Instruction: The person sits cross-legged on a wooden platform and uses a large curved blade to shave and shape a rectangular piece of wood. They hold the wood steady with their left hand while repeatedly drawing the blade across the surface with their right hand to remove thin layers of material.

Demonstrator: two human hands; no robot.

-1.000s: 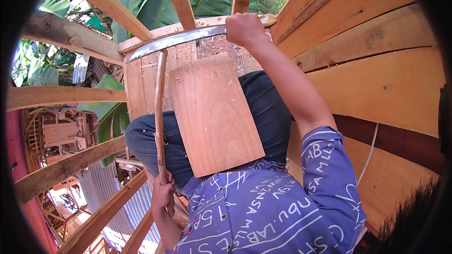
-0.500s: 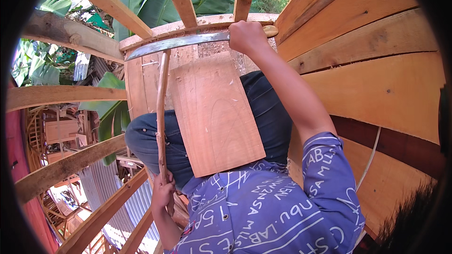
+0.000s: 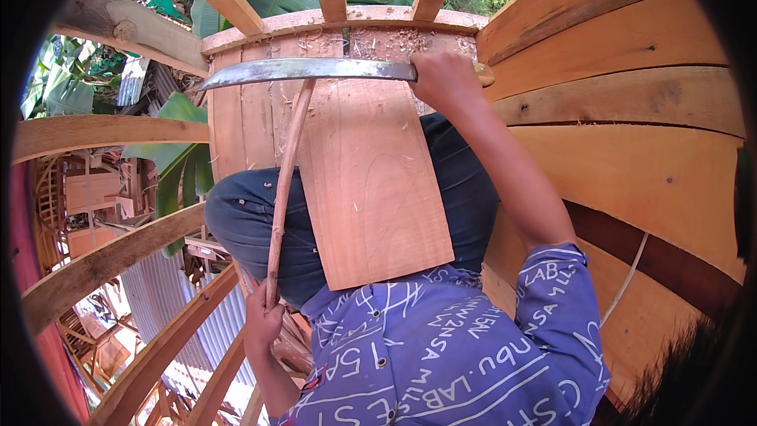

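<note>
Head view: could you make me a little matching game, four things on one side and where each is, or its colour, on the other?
1. Long knife
2. Thin stick
3. Wooden board
4. Shirt

A. Over the dark trousers
B. Blue-purple with white lettering
C. In the left hand
D. In the right hand

Pairs: 1-D, 2-C, 3-A, 4-B

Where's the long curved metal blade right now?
In the head view, the long curved metal blade stretches across the upper part, leftward from the right hand, with the upper end of the thin brown wooden stick at its lower edge.
</note>
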